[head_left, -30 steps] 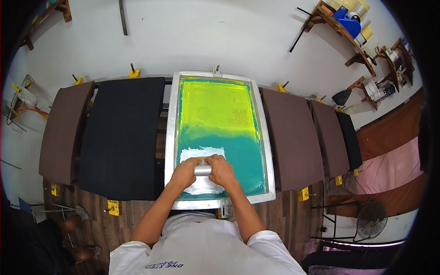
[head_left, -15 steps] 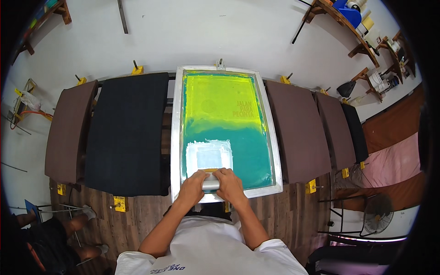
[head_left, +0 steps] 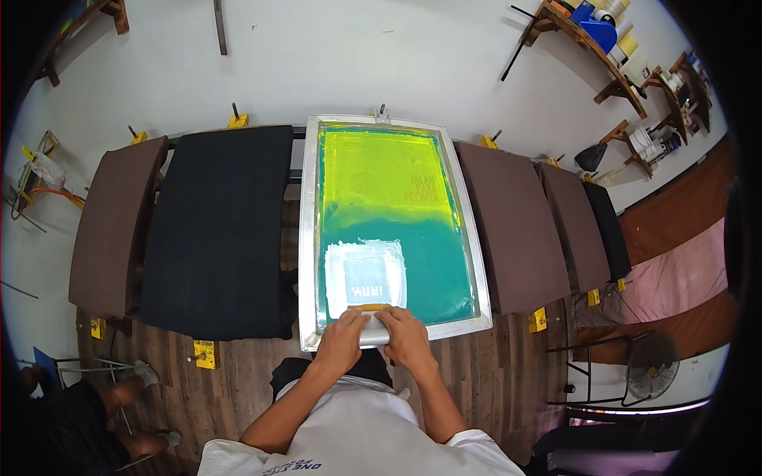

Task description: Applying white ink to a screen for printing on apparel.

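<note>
A screen-printing frame (head_left: 474, 238) with a silvery metal rim lies in front of me. Its mesh (head_left: 435, 274) is teal, with a yellow-green area at the far end. White ink (head_left: 338, 274) surrounds a small pale rectangle with lettering near the close end. My left hand (head_left: 340, 345) and my right hand (head_left: 406, 341) are closed side by side on a squeegee (head_left: 373, 335) with a silver body and a yellowish strip. The squeegee is at the near edge of the white ink, close to the near rim. My fingers partly cover it.
Dark cloth-covered boards flank the frame: a black board (head_left: 218, 234) on the left, a brown board (head_left: 516, 226) on the right, several more beyond. Yellow clamps (head_left: 206, 354) stick out at their ends. A fan (head_left: 652, 369) stands at right. Another person's legs (head_left: 131, 412) show lower left.
Both hands have drawn the squeegee toward me, down to the near end of the screen. Lettering in the pale rectangle now shows where the squeegee has passed.
</note>
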Available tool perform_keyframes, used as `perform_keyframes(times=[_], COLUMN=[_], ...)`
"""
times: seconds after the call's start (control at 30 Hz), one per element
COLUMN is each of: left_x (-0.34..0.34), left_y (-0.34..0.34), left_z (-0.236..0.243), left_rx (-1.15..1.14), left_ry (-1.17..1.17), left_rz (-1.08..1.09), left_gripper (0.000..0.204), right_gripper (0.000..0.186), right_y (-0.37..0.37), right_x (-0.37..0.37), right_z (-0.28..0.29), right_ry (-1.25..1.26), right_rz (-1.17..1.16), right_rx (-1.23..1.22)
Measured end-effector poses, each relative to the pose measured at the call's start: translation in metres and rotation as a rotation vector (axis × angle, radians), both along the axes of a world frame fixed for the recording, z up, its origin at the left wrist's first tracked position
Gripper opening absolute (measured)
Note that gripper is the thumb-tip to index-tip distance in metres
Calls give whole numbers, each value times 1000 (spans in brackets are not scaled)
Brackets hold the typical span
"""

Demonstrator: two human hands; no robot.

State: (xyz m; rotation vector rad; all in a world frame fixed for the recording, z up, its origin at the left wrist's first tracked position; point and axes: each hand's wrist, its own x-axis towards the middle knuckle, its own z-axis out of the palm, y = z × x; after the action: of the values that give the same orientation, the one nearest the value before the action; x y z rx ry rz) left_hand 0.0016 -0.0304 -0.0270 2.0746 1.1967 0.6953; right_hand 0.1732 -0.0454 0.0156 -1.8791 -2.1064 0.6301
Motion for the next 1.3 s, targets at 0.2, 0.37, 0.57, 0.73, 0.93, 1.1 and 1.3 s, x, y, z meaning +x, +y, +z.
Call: perform_keyframes(times=[0.2,0.37,0.57,0.73,0.93,1.1,1.3], left_x=[-2,-4,-4,-5,-3,-5,-8], left_y=[-3,-6,-5,-2,1,1,1], left_z=[1,-2,1,-1,1,9,22], left_rx=[-35,-63,-65,-15,-2,-22,135], left_ry=[42,113,121,149,160,177,140], left_rz=[-1,-23,-55,-52,-41,-78,-51], left_gripper=[46,53,56,55,55,57,58], right_gripper=[59,36,25,21,19,20,26], right_y=[-28,-81,-103,-113,-117,-116,-105], right_x=[20,36,46,45,42,34,26], right_z=[3,-2,-50,-58,-82,-80,-69], right_ry=[193,267,1061,1593,1520,1605,1488], right_rz=[-35,-589,-976,-988,-947,-998,-993], right_rx=[112,13,-422,-576,-389,-304,-206])
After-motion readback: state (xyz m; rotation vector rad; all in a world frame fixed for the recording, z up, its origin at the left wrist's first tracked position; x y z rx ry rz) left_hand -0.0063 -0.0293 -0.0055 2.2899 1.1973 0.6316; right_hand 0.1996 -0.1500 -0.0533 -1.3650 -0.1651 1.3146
